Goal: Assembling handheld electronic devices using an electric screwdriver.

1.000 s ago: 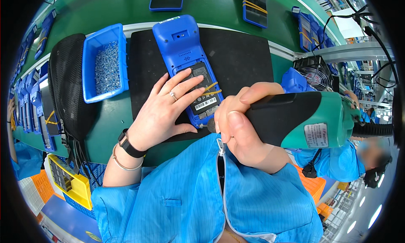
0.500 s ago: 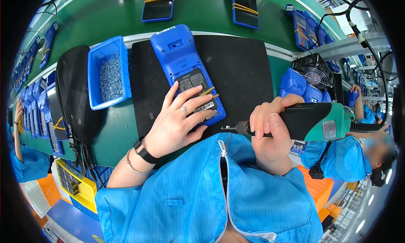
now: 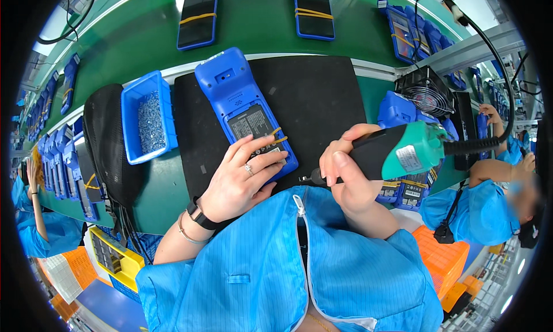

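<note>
A blue handheld terminal (image 3: pixel 222 81) lies back side up on the black mat, slanting from far left to near right. A black battery (image 3: pixel 249 122) with a printed label sits in its recess, and a yellow rubber band (image 3: pixel 280 137) crosses its near part. My left hand (image 3: pixel 242 171) rests on that near end, fingers stretched across the battery and partly hiding it. Wrapped in my right hand (image 3: pixel 348 171) is a green and black electric screwdriver (image 3: pixel 397 153), held almost level. Its bit points left, just off the terminal's near end, and does not touch it.
On the left stand a blue bin of screws (image 3: pixel 151 122) and a black bag (image 3: pixel 106 142). More blue terminals (image 3: pixel 409 191) and a small fan (image 3: pixel 426 96) are at right. Banded terminals (image 3: pixel 314 12) lie on the green bench beyond. Co-workers (image 3: pixel 478 211) sit at both sides.
The screwdriver and my right hand have shifted slightly left, its rear end tilting farther away. My left fingers have drawn closer together on the terminal. The whole view has shifted a little.
</note>
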`<state>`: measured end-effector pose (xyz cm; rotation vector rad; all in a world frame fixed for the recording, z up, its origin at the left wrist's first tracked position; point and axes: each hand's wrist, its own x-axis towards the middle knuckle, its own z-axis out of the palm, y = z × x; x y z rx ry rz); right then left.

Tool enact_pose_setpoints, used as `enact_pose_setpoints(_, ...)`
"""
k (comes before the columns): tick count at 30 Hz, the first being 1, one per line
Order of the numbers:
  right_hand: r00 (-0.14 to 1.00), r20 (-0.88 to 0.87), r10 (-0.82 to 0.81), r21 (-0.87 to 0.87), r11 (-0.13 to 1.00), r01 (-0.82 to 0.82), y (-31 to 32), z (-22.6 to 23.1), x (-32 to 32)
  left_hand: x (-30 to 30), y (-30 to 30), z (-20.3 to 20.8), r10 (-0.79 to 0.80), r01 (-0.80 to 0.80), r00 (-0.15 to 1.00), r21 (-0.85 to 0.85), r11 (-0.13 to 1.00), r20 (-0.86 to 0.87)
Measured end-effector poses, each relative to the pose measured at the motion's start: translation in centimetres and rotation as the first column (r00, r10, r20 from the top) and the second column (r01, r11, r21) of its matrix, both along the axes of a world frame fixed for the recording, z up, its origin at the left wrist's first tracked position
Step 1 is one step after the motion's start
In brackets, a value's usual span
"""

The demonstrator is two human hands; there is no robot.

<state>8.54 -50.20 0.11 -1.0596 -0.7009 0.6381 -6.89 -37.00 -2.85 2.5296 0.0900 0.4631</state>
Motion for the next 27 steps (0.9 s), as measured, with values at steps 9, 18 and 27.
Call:
enact_pose_setpoints(9, 0.986, -0.166, 0.016, 0.108, 0.994, 0.002, 0.1, -0.6, 0.3, 0.2, 0.1, 0.2, -0.021, 0.022, 1.000, -0.063, 0.998, 0.013)
enact_pose_setpoints(18, 0.971, -0.202, 0.127, 0.328, 0.943, -0.055, 0.2, -0.2, 0.5, 0.0, -1.2, 0.4, -0.001, -0.011, 0.991, 0.083, 0.996, 0.135)
enact_pose_setpoints(27, 0.964, -0.234, 0.129, 0.346, 0.937, -0.041, 0.2, 0.2, 0.2, 1.2, -1.5, 0.2, 0.013, -0.012, 0.998, -0.015, 1.000, 0.069)
